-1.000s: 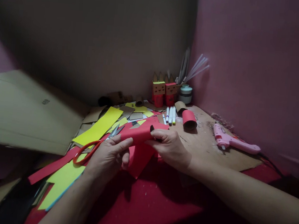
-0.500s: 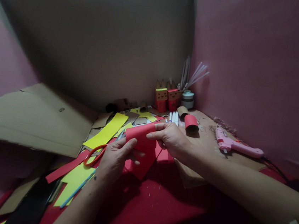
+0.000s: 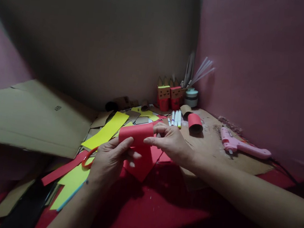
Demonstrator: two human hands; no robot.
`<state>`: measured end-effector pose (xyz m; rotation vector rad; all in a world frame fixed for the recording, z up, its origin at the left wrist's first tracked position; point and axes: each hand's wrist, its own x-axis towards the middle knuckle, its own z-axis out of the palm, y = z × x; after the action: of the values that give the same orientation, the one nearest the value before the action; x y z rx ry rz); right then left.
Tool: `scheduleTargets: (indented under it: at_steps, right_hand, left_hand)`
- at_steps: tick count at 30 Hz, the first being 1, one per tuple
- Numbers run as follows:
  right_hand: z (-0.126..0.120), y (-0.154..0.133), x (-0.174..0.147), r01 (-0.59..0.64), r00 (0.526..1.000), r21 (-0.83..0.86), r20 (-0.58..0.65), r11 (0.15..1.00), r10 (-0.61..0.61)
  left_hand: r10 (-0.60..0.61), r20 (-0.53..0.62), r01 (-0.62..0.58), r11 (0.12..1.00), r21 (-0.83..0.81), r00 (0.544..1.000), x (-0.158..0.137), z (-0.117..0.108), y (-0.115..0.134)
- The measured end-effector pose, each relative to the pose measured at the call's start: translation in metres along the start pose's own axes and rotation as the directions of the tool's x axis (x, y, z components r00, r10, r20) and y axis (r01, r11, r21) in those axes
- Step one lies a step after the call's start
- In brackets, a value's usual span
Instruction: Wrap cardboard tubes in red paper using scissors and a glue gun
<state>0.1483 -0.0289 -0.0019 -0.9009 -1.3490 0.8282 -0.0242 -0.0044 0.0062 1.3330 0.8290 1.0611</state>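
Note:
A strip of red paper (image 3: 136,133), curved over at its top, is held up between my two hands. My left hand (image 3: 112,157) pinches its lower left part, thumb in front and the other fingers behind. At the upper right end, my right hand (image 3: 167,141) grips it between thumb and bent fingers. More red paper (image 3: 143,162) lies on the table below. Red-handled scissors (image 3: 87,161) lie partly hidden behind my left hand. A blue pencil-like stick (image 3: 71,196) rests by my left forearm on yellow paper (image 3: 71,185).
A pink glue gun (image 3: 242,145) lies at right on cardboard (image 3: 209,141). Behind my right hand are a red-covered tube (image 3: 195,123), a brown tube (image 3: 186,111) and several markers (image 3: 178,119). Two small box-headed figures (image 3: 168,96) stand near a jar (image 3: 191,97). A cardboard sheet (image 3: 37,116) leans left.
The red paper and both hands have shifted slightly left. Its top is now bent over into a rounder curve, with my right fingers curled in at its end.

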Motion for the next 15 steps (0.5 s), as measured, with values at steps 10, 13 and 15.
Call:
scheduleTargets:
  at_steps: [10, 13, 15]
  right_hand:
    - [0.0029, 0.0016, -0.0067, 0.121, 0.993, -0.195, 0.007, 0.973, -0.122]
    - [0.0024, 0.0016, -0.0045, -0.016, 1.0, -0.097, -0.01, 0.995, 0.015]
    - [0.0, 0.0025, -0.0014, -0.114, 0.993, -0.002, -0.002, 0.993, 0.114]
  left_hand:
    - [0.013, 0.025, -0.014, 1.0, 0.027, 1.0, 0.0008, -0.0028, 0.0015]
    - [0.041, 0.012, -0.042, 0.995, 0.094, 0.999, -0.0009, -0.0022, 0.0046]
    - [0.044, -0.005, -0.043, 0.988, 0.15, 0.999, -0.0009, -0.0036, 0.0068]
